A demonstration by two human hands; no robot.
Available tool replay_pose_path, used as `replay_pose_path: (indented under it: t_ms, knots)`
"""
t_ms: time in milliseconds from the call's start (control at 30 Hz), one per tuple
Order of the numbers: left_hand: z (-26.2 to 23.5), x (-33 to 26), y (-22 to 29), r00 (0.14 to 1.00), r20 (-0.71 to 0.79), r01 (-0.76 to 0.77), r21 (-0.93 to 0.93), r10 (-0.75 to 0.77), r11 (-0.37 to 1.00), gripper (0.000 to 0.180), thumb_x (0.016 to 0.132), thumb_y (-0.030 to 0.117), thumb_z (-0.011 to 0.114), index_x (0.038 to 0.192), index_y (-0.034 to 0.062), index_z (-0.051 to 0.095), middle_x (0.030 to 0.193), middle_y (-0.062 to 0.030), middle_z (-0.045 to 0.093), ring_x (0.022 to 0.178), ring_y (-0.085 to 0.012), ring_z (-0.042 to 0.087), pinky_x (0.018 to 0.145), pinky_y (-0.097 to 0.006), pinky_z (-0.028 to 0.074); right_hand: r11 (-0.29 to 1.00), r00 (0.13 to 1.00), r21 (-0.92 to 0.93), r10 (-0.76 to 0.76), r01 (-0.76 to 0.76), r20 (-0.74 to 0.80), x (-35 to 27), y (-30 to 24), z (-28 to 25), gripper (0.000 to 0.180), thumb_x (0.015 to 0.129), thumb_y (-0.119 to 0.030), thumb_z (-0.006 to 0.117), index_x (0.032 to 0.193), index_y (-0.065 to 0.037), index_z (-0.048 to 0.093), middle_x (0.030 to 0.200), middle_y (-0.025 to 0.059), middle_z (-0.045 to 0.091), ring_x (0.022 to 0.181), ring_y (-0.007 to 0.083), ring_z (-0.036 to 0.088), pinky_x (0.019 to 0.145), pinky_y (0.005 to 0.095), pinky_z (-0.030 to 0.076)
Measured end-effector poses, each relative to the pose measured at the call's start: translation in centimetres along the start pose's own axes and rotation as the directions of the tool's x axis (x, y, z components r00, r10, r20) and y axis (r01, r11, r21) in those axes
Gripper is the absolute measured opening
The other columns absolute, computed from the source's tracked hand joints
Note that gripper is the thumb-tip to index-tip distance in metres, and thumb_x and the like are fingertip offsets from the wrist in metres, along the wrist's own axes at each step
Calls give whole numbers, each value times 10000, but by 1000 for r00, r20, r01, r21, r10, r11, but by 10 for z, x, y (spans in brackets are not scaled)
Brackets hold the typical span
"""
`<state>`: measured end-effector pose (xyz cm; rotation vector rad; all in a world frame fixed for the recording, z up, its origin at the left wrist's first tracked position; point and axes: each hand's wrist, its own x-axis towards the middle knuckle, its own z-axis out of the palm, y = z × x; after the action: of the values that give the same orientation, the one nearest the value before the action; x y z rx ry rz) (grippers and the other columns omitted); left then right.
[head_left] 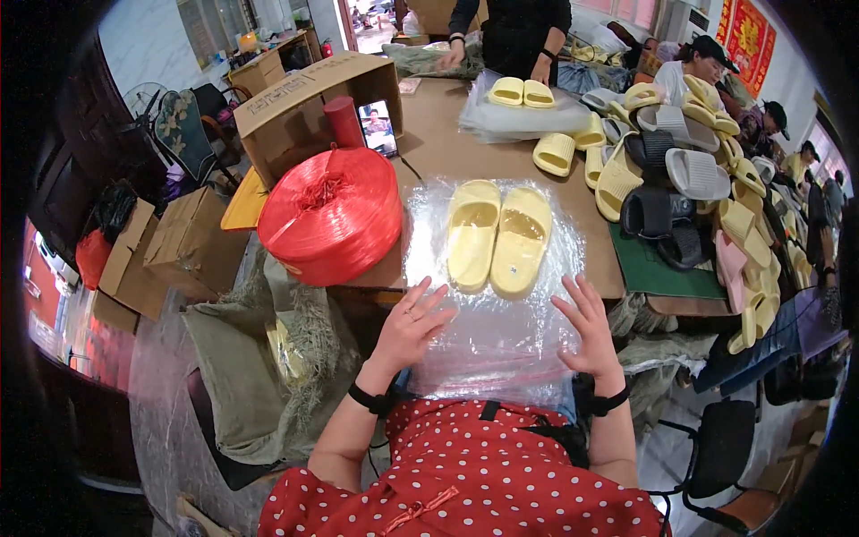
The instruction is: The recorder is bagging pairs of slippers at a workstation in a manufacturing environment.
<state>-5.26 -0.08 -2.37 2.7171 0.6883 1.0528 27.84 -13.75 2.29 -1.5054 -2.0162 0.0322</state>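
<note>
The single view looks from the wearer's head, through the left one of two fisheye cameras, facing downward and forward over the two bare hands (413,324). Nearest the lens, below and between the forearms leading to the hands, comes the red fabric top with white dots (501,465). Beyond the hands, the flat brown worktop (434,130) recedes into the wider room, its surroundings bending toward the dark, rounded rim.

"Where's there room for you?"
"Between your left hand (410,324) and right hand (588,333), above the transparent bag's (492,345) near end."
"What blocks you?"
"Yellow slippers (519,242) ahead, the red plastic roll (333,219) leftward, the slipper pile (696,173) rightward."
</note>
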Motion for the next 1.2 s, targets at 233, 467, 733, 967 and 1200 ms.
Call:
replay_pose_path:
  t_ms: [233, 467, 733, 967, 1200]
  knots:
    - [-7, 12, 1, 982, -100, 137, -220, -162, 966, 197, 775, 58, 733, 969, 89, 750, 1155, -77, 707, 1277, -332, 539, 1047, -427, 436, 1000, 997, 19, 15, -16, 73, 3, -8, -1, 762, 669, -310, 789, 1377, -177, 539, 1547, 124, 364, 1454, 351, 276, 1184, 527, 208]
    - [-8, 17, -1, 977, -131, 136, -211, -166, 968, 164, 764, 99, 764, 927, 90, 753, 1099, -61, 723, 1240, -316, 567, 1034, -424, 442, 991, 997, -110, -77, 73, -32, -1, 2, 24, 550, 754, -166, 754, 1286, -187, 616, 1514, 154, 401, 1392, 373, 376, 1141, 497, 312]
    - [-10, 5, 0, 995, -80, 54, -105, -62, 993, 207, 731, 163, 807, 914, 109, 726, 1180, -36, 687, 1253, -303, 555, 1035, -431, 446, 911, 941, 401, 212, -93, -264, -13, 20, 51, 475, 776, 53, 632, 1232, -77, 607, 1422, 189, 477, 1358, 354, 432, 1101, 430, 372]
    - [1, 2, 3, 990, -125, -66, -36, 61, 997, 212, 718, 117, 809, 907, 117, 712, 1140, -32, 698, 1196, -281, 597, 974, -412, 488, 885, 883, 464, 258, -53, -392, -7, 9, 41, 540, 774, -51, 696, 1296, -79, 561, 1428, 154, 498, 1398, 352, 380, 1157, 469, 282]
    - [11, 6, -5, 960, -114, 205, -332, -255, 921, 77, 787, 74, 746, 849, 40, 715, 845, -81, 727, 831, -225, 701, 776, -330, 544, 934, 925, 336, 230, -122, -304, -5, 42, 44, 76, 865, -80, 658, 897, -74, 726, 977, 77, 733, 1129, 288, 629, 1076, 453, 387]
